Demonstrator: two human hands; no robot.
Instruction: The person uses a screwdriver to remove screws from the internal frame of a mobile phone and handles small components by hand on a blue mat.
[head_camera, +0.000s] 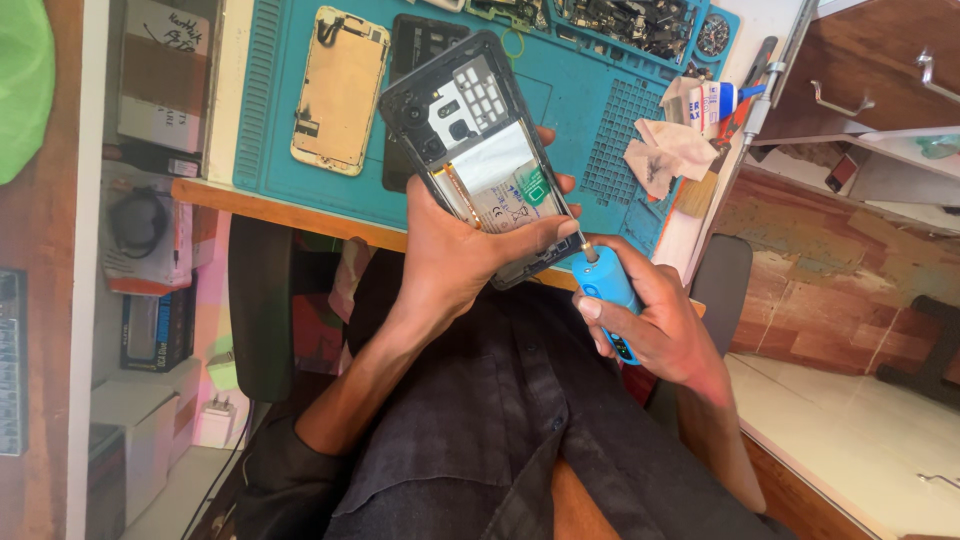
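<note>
From the head camera we look down on our own two hands, raised over our lap just in front of the near edge of the worktop (300, 212). Our left hand (455, 250) holds an opened phone (478, 155) with its back cover off, so the dark frame, the camera cut-outs at the far end and the pale battery with its green label all show. The fingers (560, 183) of this hand are closed around the phone: the thumb lies across its near end and the other fingertips curl round its right side. The phone is tilted, its far end leaning over the teal work mat (585, 95) that covers the worktop.

Our right hand (655, 320) is wrapped tight around a blue electric screwdriver (607, 295). The tool's thin metal tip points up at the near right corner of the phone, right by the left thumb; we cannot tell whether the tip sits in a screw.

On the mat, beyond the phone, lies a gold-coloured phone back panel (340, 88) towards the left, and a second dark phone body (420, 45) partly hidden behind the held one. Near the right edge of the worktop rest crumpled, stained tissues (668, 150) and a small white glue bottle with a blue cap (718, 100). At the far edge, a tray of small dark parts (625, 22) sits on the mat.
</note>
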